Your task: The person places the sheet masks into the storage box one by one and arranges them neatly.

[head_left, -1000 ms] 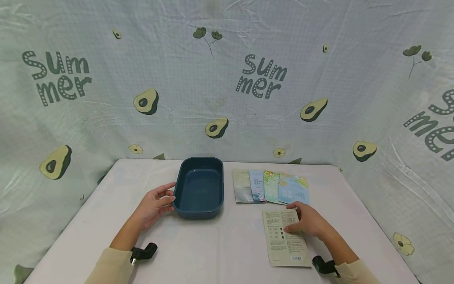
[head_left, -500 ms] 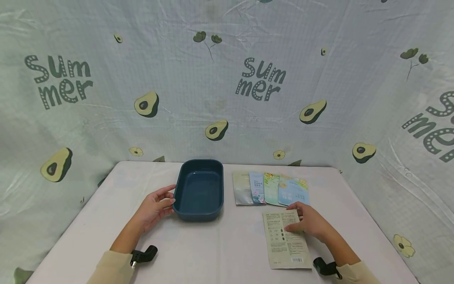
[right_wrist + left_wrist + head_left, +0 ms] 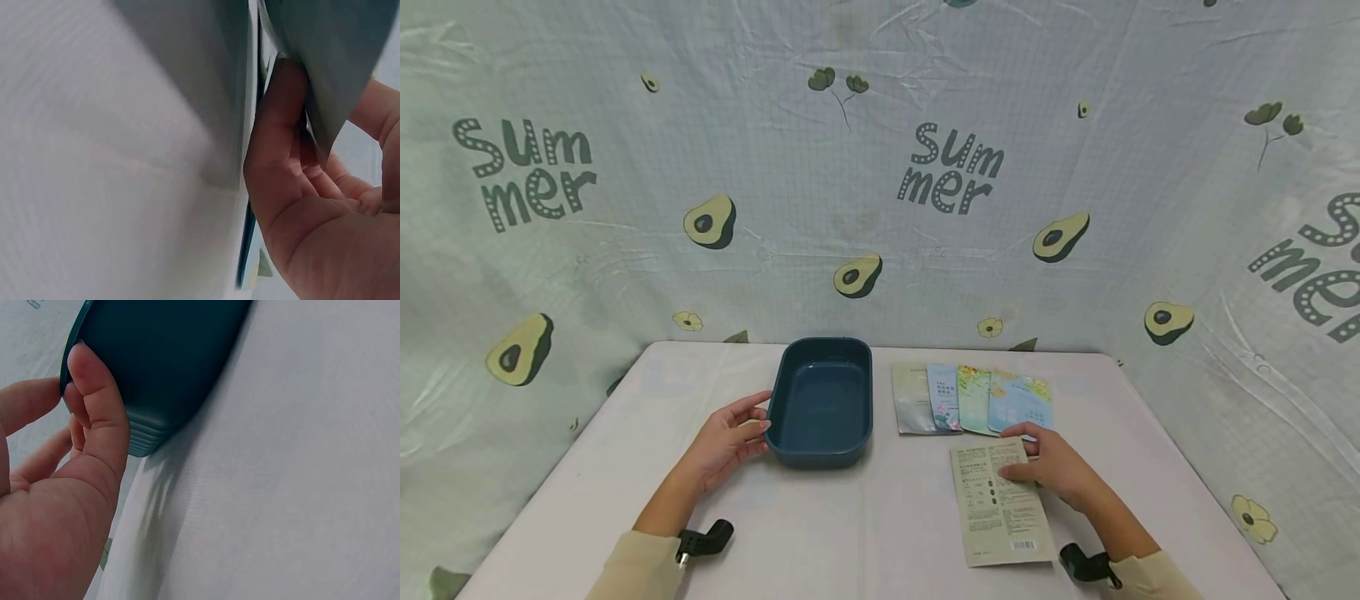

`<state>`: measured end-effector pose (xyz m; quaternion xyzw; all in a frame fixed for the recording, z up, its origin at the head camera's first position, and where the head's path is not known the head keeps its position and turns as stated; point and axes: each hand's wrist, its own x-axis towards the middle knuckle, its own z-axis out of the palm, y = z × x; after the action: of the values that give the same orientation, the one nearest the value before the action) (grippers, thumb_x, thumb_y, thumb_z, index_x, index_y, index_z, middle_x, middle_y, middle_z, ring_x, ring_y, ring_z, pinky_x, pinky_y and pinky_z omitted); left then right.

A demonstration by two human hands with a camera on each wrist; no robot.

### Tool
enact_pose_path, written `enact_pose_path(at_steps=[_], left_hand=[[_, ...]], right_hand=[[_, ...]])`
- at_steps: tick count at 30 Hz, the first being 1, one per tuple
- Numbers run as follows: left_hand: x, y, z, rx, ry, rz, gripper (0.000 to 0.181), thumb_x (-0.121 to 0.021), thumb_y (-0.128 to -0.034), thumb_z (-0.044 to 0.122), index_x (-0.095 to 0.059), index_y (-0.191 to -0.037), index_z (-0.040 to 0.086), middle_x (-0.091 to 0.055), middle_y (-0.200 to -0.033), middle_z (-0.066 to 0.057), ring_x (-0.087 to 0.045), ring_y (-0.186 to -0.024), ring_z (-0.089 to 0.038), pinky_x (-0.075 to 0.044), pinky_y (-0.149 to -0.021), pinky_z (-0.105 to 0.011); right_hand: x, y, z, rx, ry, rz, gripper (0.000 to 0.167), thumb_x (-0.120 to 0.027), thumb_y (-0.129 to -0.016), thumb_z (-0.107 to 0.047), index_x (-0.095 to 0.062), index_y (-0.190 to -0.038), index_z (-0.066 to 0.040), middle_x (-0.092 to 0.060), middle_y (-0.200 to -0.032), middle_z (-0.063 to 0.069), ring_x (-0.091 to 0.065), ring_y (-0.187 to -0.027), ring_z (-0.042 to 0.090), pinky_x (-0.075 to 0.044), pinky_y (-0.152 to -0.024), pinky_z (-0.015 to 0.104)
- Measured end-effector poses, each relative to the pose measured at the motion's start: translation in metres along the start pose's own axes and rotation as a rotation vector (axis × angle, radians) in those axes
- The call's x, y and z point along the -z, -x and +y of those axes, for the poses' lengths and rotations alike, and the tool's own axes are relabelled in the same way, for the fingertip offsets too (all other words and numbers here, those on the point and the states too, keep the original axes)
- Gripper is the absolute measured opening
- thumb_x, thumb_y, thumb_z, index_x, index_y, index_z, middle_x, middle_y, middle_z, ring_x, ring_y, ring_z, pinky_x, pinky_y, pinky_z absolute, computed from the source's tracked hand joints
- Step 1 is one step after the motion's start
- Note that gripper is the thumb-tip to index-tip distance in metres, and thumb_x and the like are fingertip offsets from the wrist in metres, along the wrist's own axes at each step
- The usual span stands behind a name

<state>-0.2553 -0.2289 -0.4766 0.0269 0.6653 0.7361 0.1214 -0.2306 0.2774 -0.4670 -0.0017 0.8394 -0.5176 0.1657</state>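
My right hand (image 3: 1052, 467) pinches the top right of a flat beige sheet mask packet (image 3: 1000, 517), thumb on the printed face and fingers beneath. Small text, a row of icons and a barcode cover that face. In the right wrist view, the packet (image 3: 344, 56) stands tilted between thumb and fingers, off the table at that edge. My left hand (image 3: 726, 437) touches the left side of a dark blue rectangular bin (image 3: 820, 458). Seen from the left wrist, its fingertips rest at the rim and outer wall of the bin (image 3: 169, 356). Nothing lies inside the bin.
Behind the right hand, several overlapping packets lie in a row: a silver one (image 3: 913, 408), a narrow blue one (image 3: 943, 392), a green one (image 3: 973, 396) and a light blue one (image 3: 1018, 404). A white cloth (image 3: 865, 533) covers the table; a printed curtain (image 3: 850, 167) surrounds it.
The right hand has drawn the beige packet slightly left and up, lifting it a little from the table. The left hand and the bin stay in place. The head view has tilted up slightly.
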Motion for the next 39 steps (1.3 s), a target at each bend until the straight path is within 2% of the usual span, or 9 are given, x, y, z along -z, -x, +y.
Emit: enact_pose_path(at_steps=[8,19,34,39], left_hand=[[0.000,0.000,-0.001,-0.001,0.008,0.004,0.066,-0.057,-0.1003,0.001,-0.028,-0.159,0.000,-0.054,-0.104,0.002,-0.062,-0.078,-0.009,-0.058,-0.074,-0.023],[0.000,0.000,-0.001,-0.003,0.014,-0.006,0.067,-0.057,-0.0999,-0.001,-0.027,-0.160,0.000,-0.053,-0.106,0.003,-0.062,-0.079,-0.009,-0.059,-0.075,-0.024],[0.001,0.001,-0.001,-0.002,0.018,-0.025,0.065,-0.054,-0.1022,0.001,-0.025,-0.161,0.001,-0.057,-0.106,0.001,-0.063,-0.080,-0.009,-0.059,-0.077,-0.024],[0.002,0.000,-0.002,-0.003,0.024,-0.025,0.065,-0.054,-0.1022,0.001,-0.025,-0.161,0.002,-0.057,-0.106,0.001,-0.063,-0.081,-0.010,-0.059,-0.077,-0.025]], right_hand=[[-0.004,-0.003,0.001,0.011,-0.051,0.006,0.071,-0.085,-0.081,-0.011,-0.048,-0.141,-0.001,-0.075,-0.109,0.013,-0.074,-0.086,0.024,-0.060,-0.072,0.036],[-0.014,-0.009,0.000,-0.005,-0.062,0.062,0.065,-0.083,-0.083,-0.009,-0.051,-0.140,-0.006,-0.074,-0.106,0.012,-0.073,-0.086,0.023,-0.061,-0.072,0.036],[-0.025,-0.016,-0.006,0.041,-0.182,0.061,0.068,-0.080,-0.087,-0.009,-0.045,-0.146,-0.003,-0.073,-0.111,0.016,-0.073,-0.089,0.023,-0.061,-0.073,0.035],[-0.029,-0.017,-0.010,0.063,-0.234,0.039,0.069,-0.078,-0.088,-0.008,-0.043,-0.147,-0.003,-0.072,-0.117,0.018,-0.073,-0.091,0.024,-0.062,-0.074,0.035]])
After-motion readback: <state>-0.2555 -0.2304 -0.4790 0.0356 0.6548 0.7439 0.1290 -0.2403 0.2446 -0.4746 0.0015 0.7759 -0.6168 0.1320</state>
